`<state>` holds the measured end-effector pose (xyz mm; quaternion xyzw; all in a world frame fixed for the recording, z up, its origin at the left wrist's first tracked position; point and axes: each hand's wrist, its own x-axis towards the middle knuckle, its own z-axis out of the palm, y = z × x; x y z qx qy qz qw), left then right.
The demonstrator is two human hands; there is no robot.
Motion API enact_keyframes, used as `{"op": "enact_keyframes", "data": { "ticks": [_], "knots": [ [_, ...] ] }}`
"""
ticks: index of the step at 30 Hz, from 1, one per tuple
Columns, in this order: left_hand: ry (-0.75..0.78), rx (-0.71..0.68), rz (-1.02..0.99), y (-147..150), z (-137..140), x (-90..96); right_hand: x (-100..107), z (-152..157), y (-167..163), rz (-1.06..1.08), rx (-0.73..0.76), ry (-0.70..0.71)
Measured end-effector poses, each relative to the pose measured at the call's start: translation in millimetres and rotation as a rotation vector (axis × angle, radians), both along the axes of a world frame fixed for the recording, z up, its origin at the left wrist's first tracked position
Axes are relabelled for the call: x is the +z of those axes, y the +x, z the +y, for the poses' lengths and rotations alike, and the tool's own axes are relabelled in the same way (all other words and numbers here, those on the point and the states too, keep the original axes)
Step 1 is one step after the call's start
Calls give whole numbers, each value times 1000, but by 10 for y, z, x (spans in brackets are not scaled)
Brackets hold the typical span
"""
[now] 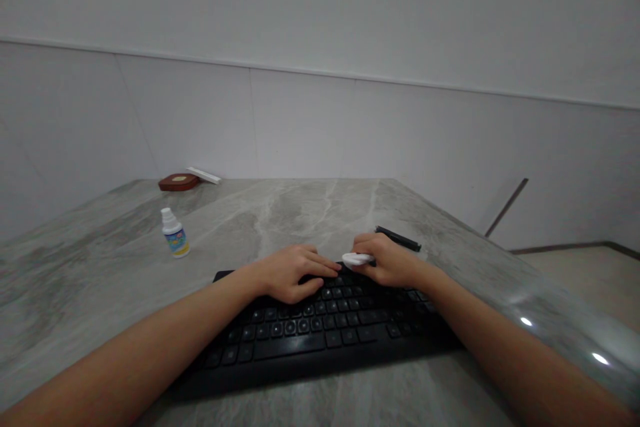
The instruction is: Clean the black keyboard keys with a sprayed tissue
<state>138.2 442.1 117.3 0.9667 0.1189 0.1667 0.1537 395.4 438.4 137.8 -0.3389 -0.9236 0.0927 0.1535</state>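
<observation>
A black keyboard (300, 363) lies at a slight slant on the table in front of me. My left hand (295, 271) rests on its upper keys, palm down, with the fingers stretched out to the right. Close by on the right, my right hand (385, 260) is closed on a small white pad (356, 259) at the keyboard's back edge. The pad looks soft and rounded, but most of it is hidden by the fingers. My forearms cover both ends of the keyboard.
A white bottle (175, 235) with a colourful label stands left of the keyboard. Farther back lie a brown case (179, 181) and a white flat strip (204, 175). Behind my right hand is a slim black object (399, 239). The marbled table (300, 213) meets a pale wall.
</observation>
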Motion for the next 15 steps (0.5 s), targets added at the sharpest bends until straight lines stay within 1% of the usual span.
{"op": "enact_keyframes", "data": {
  "ticks": [3, 8, 10, 13, 15],
  "knots": [
    [-7, 6, 4, 2, -4, 3, -5, 6, 4, 4, -50, 32],
    [-22, 9, 15, 7, -1, 0, -18, 17, 19, -17, 46, 7],
    [-19, 12, 14, 10, -4, 6, -32, 24, 21, -13, 19, 27],
    [-10, 13, 7, 13, -14, 18, -53, 33, 11, -9, -69, 76],
    [-11, 7, 4, 13, -19, 21, -57, 34, 3, -11, -55, 78]
  ]
}}
